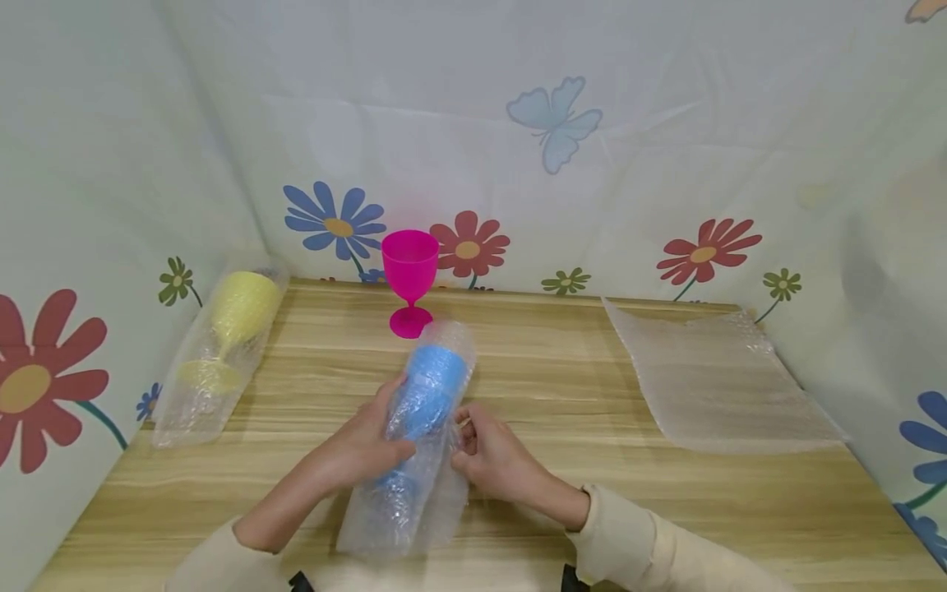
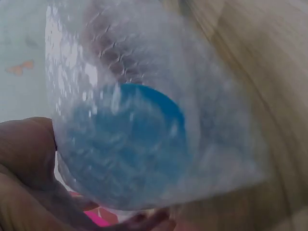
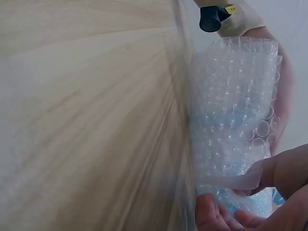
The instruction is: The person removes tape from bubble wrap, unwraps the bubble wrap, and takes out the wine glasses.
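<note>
A blue goblet [image 1: 436,374] lies inside bubble wrap [image 1: 399,522] near the middle of the table, its cup end pointing away from me. My left hand [image 1: 362,448] grips the wrapped goblet from the left, thumb across the top. On the other side my right hand [image 1: 491,456] pinches a loose edge of the wrap, with the folded layers [image 3: 236,82] plain in the right wrist view. Seen from the left wrist, the cup [image 2: 130,139] shows blurred through the plastic. Behind the bundle stands a pink goblet [image 1: 410,263], upright and unwrapped.
A yellow goblet [image 1: 244,304] in bubble wrap lies at the table's left edge. On the right side a flat sheet of bubble wrap [image 1: 718,378] is spread over the wooden table [image 1: 562,362]. Flower-printed cloth [image 1: 444,148] encloses the back and sides.
</note>
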A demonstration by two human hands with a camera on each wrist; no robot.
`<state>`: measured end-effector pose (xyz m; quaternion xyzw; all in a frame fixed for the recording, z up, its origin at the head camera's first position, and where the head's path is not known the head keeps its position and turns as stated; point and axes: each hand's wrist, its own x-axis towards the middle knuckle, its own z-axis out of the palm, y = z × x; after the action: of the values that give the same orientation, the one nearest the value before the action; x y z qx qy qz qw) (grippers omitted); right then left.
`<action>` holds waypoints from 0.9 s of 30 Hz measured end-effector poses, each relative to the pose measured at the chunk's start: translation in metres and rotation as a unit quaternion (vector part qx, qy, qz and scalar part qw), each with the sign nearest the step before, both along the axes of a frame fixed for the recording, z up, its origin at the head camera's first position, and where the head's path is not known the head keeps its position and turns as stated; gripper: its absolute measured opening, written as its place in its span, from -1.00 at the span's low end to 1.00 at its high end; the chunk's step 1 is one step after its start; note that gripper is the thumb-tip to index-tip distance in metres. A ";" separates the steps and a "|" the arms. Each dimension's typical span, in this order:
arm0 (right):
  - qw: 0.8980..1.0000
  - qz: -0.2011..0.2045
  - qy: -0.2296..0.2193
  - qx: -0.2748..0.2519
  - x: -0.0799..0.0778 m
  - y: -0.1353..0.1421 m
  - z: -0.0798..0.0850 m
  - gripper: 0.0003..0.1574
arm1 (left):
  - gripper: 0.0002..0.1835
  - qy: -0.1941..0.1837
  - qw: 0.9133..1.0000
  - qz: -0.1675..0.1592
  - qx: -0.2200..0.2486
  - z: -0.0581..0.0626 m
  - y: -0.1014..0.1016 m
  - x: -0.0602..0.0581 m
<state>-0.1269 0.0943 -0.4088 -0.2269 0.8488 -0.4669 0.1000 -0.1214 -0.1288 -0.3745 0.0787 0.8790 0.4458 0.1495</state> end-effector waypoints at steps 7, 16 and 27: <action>0.996 -0.044 -0.064 -0.050 0.000 -0.005 -0.006 -0.60 | -0.11 0.010 0.998 0.057 -0.033 0.001 0.011 -0.016; 0.996 -0.054 -0.007 -0.071 -0.015 0.000 -0.009 -0.78 | -0.21 0.012 0.996 0.080 -0.044 0.003 0.015 -0.025; 0.996 -0.043 0.053 -0.052 -0.032 0.007 -0.003 -0.87 | -0.13 0.044 0.996 0.060 -0.047 0.000 0.022 -0.025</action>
<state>-0.1584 0.1011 -0.4123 -0.2194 0.8364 -0.5017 0.0225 -0.1469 -0.1064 -0.3743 0.0377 0.9078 0.4084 0.0874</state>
